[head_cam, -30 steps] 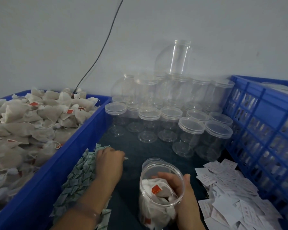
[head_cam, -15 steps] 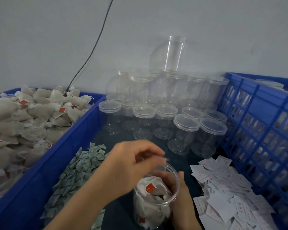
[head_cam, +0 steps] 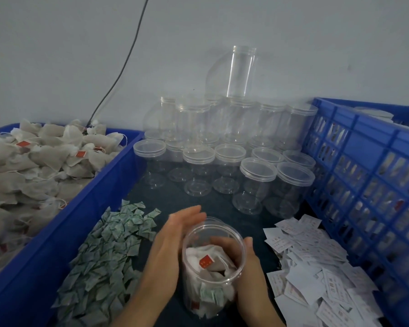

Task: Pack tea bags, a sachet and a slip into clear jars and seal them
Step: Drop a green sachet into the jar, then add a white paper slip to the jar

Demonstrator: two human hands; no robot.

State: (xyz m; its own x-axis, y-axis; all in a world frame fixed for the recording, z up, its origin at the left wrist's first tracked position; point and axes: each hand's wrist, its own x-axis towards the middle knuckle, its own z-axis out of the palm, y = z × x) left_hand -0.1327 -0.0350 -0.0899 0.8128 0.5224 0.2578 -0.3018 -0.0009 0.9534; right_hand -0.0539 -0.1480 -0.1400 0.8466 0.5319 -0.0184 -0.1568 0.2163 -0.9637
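Two of three items look packed: tea bags and a green sachet [head_cam: 211, 294] sit inside the open jar [head_cam: 212, 267] at lower centre. Left hand [head_cam: 169, 251] lies flat against its side, fingers extended; right hand [head_cam: 247, 265] grips it. Slips [head_cam: 316, 267] at lower right wait; sealing remains.

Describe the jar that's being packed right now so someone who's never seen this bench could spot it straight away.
Between the solid blue plastic bin of tea bags and the slatted blue plastic crate, look nearest the camera. There the left hand and right hand flank one clear plastic jar. Unlike the empty clear jars behind, it holds tea bags.
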